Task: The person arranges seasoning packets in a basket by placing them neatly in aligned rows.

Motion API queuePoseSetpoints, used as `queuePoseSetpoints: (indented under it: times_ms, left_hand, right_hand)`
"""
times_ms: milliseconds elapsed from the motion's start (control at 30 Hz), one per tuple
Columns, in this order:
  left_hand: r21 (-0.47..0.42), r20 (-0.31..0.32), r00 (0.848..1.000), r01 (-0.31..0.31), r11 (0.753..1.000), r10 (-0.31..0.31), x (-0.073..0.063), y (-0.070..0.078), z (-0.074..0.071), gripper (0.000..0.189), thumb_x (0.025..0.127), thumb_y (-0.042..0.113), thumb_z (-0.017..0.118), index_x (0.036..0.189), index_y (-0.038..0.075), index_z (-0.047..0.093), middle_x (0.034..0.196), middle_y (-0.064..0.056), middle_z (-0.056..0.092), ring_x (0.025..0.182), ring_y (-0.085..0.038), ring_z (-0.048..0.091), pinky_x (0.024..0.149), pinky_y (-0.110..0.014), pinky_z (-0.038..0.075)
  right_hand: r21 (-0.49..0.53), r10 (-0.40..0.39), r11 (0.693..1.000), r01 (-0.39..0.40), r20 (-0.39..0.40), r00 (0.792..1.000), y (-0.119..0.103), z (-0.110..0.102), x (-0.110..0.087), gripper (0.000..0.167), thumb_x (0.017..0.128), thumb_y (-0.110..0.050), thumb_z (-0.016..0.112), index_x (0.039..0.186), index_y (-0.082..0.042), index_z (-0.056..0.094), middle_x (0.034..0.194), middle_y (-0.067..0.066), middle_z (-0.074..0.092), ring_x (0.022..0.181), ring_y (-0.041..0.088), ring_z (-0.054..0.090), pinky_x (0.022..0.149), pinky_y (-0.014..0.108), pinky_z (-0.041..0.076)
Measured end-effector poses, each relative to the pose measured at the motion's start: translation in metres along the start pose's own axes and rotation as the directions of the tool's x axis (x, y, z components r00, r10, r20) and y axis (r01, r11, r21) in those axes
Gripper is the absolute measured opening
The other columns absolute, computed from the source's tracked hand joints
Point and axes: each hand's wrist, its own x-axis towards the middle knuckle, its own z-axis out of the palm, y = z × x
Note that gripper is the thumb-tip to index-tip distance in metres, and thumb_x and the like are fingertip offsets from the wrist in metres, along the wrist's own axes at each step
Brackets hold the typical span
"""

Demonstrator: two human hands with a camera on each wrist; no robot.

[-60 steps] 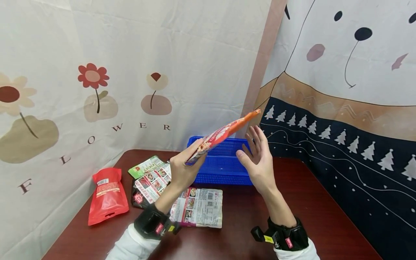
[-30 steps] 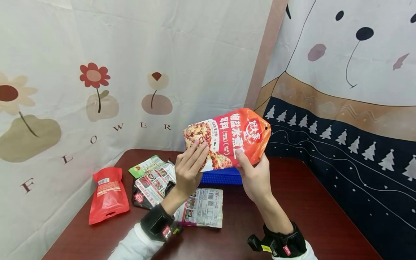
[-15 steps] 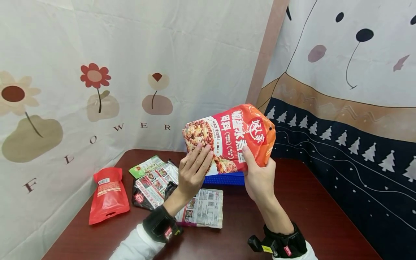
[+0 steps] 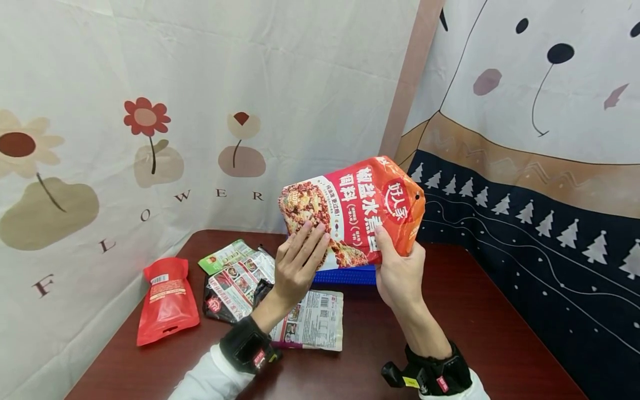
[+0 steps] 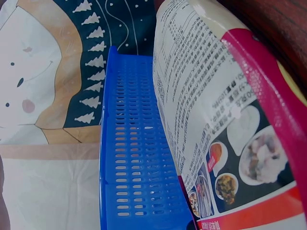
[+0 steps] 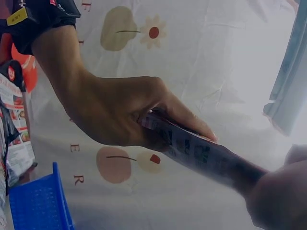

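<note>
A red and orange seasoning pouch (image 4: 367, 211) is held up tilted, its printed front showing in the head view. My right hand (image 4: 402, 275) grips its lower right edge, thumb on the front and fingers behind. My left hand (image 4: 300, 264) holds the lower left part, with its fingers lying across the front; the thumb is hidden in the head view. From the side, the right wrist view shows the left hand (image 6: 120, 108) around the pouch's edge (image 6: 206, 155), and part of the right hand (image 6: 278, 199). The blue basket (image 4: 345, 276) stands behind, mostly covered by the pouch.
A red pouch (image 4: 166, 303) lies at the table's left. Beside it are a green packet (image 4: 225, 256), a white printed packet (image 4: 240, 283) and a black packet (image 4: 215, 305). Under the left forearm lies a pale, magenta-edged pouch (image 4: 320, 319). A curtain (image 4: 325, 83) hangs behind the table.
The pouch has turned from edge-on to front-facing. My right hand, apart from it at first, has taken hold of its right end. Over the last half second it has barely moved.
</note>
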Motion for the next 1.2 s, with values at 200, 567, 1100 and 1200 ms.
queuePoseSetpoints:
  times_ms: [200, 567, 1100, 1200]
  left_hand:
    - [0.005, 0.02, 1.0, -0.015, 1.0, 0.014, -0.001, 0.0, 0.0, 0.033, 0.103, -0.002, 0.071, 0.133, 0.006, 0.082, 0.136, -0.013, 0.083, 0.123, -0.034, 0.08, 0.101, -0.043, 0.056]
    - [-0.135, 0.223, 0.974, -0.004, 0.991, 0.034, -0.002, -0.011, -0.003, 0.07, 0.094, 0.045, 0.083, 0.149, 0.003, 0.07, 0.153, -0.02, 0.072, 0.154, -0.039, 0.059, 0.123, -0.056, 0.044]
    - [-0.207, 0.574, 0.7, 0.626, 0.751, -0.425, 0.004, -0.028, -0.015, 0.108, 0.1, 0.087, 0.046, 0.172, 0.008, 0.033, 0.188, -0.022, 0.019, 0.175, -0.051, 0.015, 0.138, -0.082, 0.004]
    - [-0.155, 0.641, 0.585, 0.733, 0.663, -0.497, 0.003, -0.037, -0.017, 0.107, 0.1, 0.084, 0.046, 0.176, 0.011, 0.029, 0.191, -0.017, 0.014, 0.178, -0.046, 0.009, 0.139, -0.079, 0.0]
  right_hand:
    - [0.006, -0.022, 1.0, 0.022, -0.022, 1.0, 0.001, 0.001, -0.001, 0.048, 0.117, -0.019, 0.063, 0.16, -0.011, 0.045, 0.149, 0.008, 0.059, 0.145, 0.028, 0.063, 0.109, 0.032, 0.065]
    - [0.005, -0.094, 0.995, 0.095, -0.085, 0.992, -0.001, -0.002, 0.005, 0.05, 0.116, -0.021, 0.064, 0.161, -0.009, 0.046, 0.15, 0.008, 0.06, 0.146, 0.029, 0.063, 0.11, 0.031, 0.065]
    - [-0.02, -0.224, 0.974, 0.224, -0.157, 0.962, -0.004, -0.017, 0.019, 0.049, 0.115, -0.019, 0.065, 0.161, -0.008, 0.051, 0.152, 0.01, 0.062, 0.147, 0.03, 0.063, 0.112, 0.03, 0.063]
    - [-0.029, -0.253, 0.967, 0.252, -0.181, 0.95, -0.005, -0.019, 0.022, 0.049, 0.115, -0.017, 0.065, 0.161, -0.007, 0.053, 0.152, 0.01, 0.063, 0.146, 0.03, 0.063, 0.112, 0.028, 0.063]
